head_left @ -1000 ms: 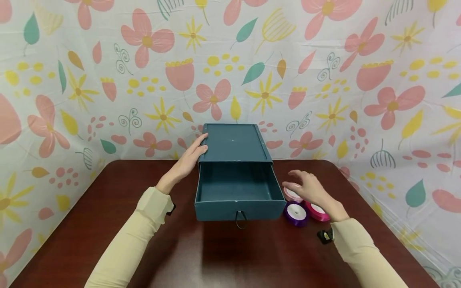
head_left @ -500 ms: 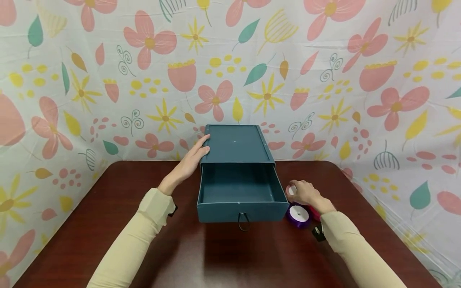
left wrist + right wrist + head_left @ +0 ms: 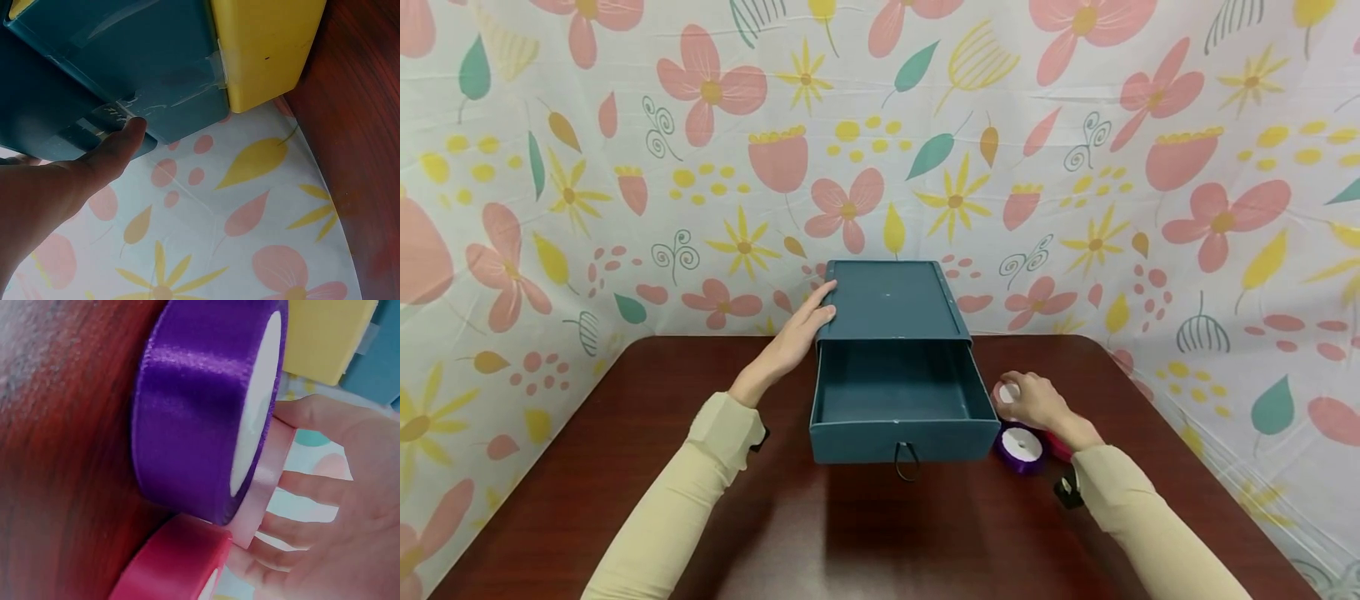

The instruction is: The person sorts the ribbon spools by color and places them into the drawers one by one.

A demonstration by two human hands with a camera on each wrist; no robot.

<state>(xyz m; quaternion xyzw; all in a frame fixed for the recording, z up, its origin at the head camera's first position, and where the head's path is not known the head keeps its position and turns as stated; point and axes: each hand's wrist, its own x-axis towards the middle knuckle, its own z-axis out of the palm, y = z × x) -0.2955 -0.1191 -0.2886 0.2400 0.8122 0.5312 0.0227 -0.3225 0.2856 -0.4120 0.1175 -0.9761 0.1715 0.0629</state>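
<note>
A dark teal drawer box stands on the table, its drawer pulled out toward me with bare inside. My left hand rests with extended fingers on the box's left side; in the left wrist view its thumb touches the teal wall. To the right of the drawer, my right hand grips a light pink ribbon roll by its edge. A purple ribbon roll lies just in front of it. Beside that is a hot pink ribbon roll, partly covered by the hand in the head view.
The dark red-brown wooden table carries everything. Behind it hangs a floral cloth. Both wrist views show a yellow lower section of the box. A dark loop pull hangs at the drawer's front.
My right hand has come down from above the rolls and taken hold of the light pink ribbon roll, whose near side is tipped up slightly. My left hand stays on the box.
</note>
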